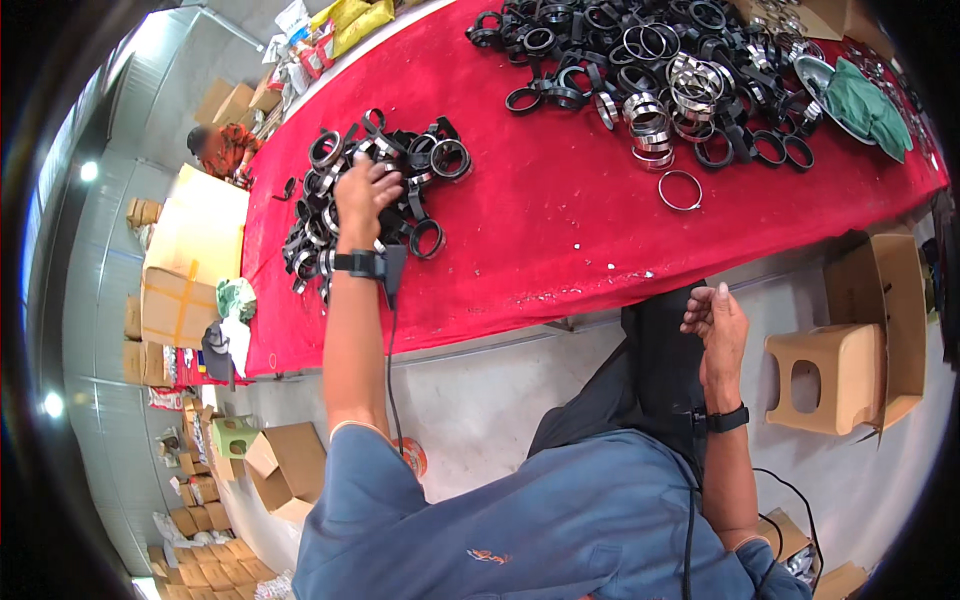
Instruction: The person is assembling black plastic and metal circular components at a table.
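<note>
My left hand (366,198) is stretched out over a pile of black ring-shaped clamps with handles and shiny metal bands (428,238) on the left of the red-covered table (500,215). Its fingers are apart, and I see nothing held in them; whether the fingertips touch a clamp, I cannot tell. Past the table's near edge, above my lap, is my right hand (718,328), its fingers loosely bent and nothing visible in it. A larger heap of black clamps (572,80) lies at the far right, with several loose metal rings (652,128) along its near side.
One metal ring (680,190) lies apart, in front of the heap. A bowl with green cloth (866,105) rests at the right. Below the edge stand a tan stool (828,378) and a cardboard box (900,330). Another person (225,148) is at the far left.
</note>
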`<state>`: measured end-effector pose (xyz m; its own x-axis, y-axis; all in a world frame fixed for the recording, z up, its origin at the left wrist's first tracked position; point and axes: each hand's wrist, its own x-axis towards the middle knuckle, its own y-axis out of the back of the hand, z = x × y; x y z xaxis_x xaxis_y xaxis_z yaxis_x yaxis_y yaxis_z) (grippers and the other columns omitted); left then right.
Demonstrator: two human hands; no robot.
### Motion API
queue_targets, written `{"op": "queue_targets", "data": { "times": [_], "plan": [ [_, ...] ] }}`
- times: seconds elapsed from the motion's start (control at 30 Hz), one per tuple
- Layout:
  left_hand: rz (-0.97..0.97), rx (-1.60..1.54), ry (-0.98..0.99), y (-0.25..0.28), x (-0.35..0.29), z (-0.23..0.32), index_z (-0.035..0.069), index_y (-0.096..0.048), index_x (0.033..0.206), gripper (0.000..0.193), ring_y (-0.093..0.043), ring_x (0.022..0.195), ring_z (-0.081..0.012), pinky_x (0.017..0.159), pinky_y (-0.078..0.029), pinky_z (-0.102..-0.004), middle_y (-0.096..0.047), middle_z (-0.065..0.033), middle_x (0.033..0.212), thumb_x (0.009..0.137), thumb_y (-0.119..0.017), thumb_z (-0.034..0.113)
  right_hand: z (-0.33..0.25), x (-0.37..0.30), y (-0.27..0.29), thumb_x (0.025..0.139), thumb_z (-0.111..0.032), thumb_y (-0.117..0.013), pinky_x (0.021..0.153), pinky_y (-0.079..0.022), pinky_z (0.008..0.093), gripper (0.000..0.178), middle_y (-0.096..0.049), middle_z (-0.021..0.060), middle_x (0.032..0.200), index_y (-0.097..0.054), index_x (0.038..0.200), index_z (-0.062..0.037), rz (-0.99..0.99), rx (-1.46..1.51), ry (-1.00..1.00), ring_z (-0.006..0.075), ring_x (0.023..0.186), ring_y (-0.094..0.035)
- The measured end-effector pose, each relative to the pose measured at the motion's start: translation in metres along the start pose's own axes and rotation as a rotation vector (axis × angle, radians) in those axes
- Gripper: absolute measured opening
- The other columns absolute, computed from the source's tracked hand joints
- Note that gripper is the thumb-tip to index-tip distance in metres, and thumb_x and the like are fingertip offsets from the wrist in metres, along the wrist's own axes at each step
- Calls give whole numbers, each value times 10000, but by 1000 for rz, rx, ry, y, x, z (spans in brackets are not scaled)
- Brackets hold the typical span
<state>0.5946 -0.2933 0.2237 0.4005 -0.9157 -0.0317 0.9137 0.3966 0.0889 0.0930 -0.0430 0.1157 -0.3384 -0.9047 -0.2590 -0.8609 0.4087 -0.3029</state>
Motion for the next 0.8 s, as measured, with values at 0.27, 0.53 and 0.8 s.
{"op": "queue_targets", "data": {
  "times": [0.27, 0.53, 0.8],
  "plan": [
    [-268, 861, -554, -181, 45, -44, -11, -576, 1522, 645, -724, 1232, -389, 1019, -598, -450, -682, -273, 1427, 982, -779, 276, -5, -1, 13, 1133, -302, -649, 689, -571, 269, 339, -704, 45, 908, -734, 1059, 18, -4, -143, 68, 100, 787, -655],
    [-412, 1109, -693, -237, 122, -87, 66, -729, 1339, 573, -671, 1261, -404, 1068, -533, -502, -722, -219, 1354, 898, -830, 418, -53, 33, -27, 910, -82, -842, 808, -580, 355, 278, -741, 142, 1024, -728, 1127, 50, 146, -686, 496, 246, 874, -723],
    [-241, 1243, -426, -224, 44, -47, -39, -696, 1212, 690, -746, 1123, -446, 959, -584, -517, -777, -281, 1149, 810, -899, 485, -55, 144, -59, 784, -190, -924, 1077, -542, 485, 674, -687, 216, 1371, -661, 1371, 13, -53, -1234, 820, 429, 1283, -611]
  ]
}}
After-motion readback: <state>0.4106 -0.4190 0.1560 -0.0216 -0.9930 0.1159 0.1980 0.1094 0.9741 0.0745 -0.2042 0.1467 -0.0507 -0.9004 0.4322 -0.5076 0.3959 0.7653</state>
